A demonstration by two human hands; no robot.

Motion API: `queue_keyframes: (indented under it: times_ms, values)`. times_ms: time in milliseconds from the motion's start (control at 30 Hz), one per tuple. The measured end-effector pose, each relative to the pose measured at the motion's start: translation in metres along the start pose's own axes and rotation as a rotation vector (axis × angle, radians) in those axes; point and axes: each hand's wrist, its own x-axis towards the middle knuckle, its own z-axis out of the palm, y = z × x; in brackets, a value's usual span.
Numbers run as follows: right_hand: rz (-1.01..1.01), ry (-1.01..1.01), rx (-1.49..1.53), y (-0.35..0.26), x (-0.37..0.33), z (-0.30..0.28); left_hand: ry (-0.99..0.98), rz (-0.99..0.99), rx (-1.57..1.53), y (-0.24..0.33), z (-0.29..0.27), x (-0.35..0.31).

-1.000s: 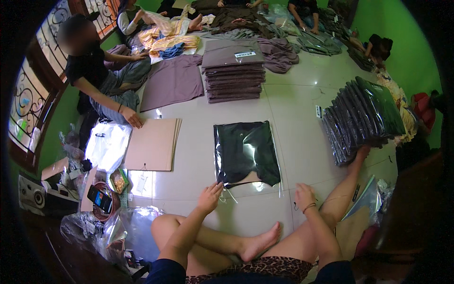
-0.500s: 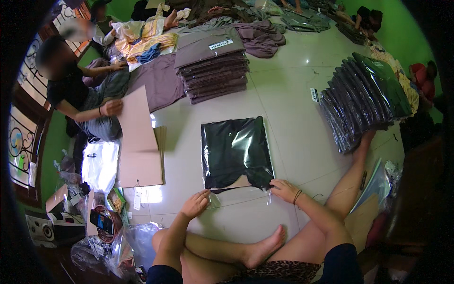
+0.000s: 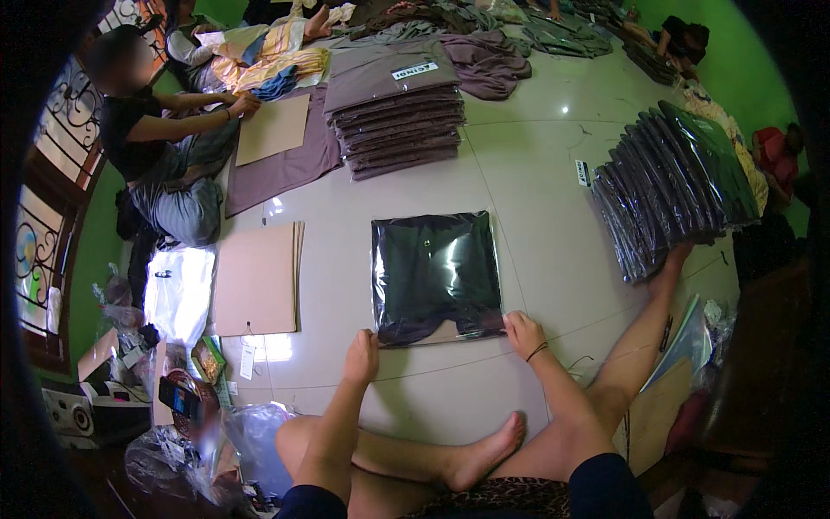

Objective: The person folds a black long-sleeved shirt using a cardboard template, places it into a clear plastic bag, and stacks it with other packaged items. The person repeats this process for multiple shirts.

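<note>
A folded black garment (image 3: 432,268) lies flat on the floor inside a clear plastic bag (image 3: 377,285), with a strip of tan cardboard (image 3: 445,331) showing at its near edge. At the bag's near left corner my left hand (image 3: 361,355) is closed, its fingers pinching the plastic edge. My right hand (image 3: 525,336) pinches the near right corner in the same way. Both hands are level with the bag's near edge, and glare covers part of the plastic.
Bagged brown garments (image 3: 398,121) are stacked beyond the bag; dark bagged garments (image 3: 666,186) lean in a row at right. Cardboard sheets (image 3: 255,277) lie at left near a co-worker (image 3: 147,130) holding another cardboard sheet (image 3: 275,128) over brown cloth (image 3: 285,177). My bare foot (image 3: 493,450) is close by.
Both my hands have moved slightly forward, and the bag's loose near end no longer sticks out toward me. The co-worker has moved a cardboard sheet from the pile onto the brown cloth.
</note>
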Motion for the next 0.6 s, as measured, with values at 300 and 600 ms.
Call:
queue_keyframes:
  times_ms: [300,600]
  values:
    - [0.222,0.044,-0.178,-0.009,-0.009,0.016,0.049,-0.072,0.087,0.014,0.012,-0.017]
    - [0.489,-0.190,-0.339,-0.027,-0.017,0.012,0.047,-0.117,0.120,0.011,0.016,-0.031]
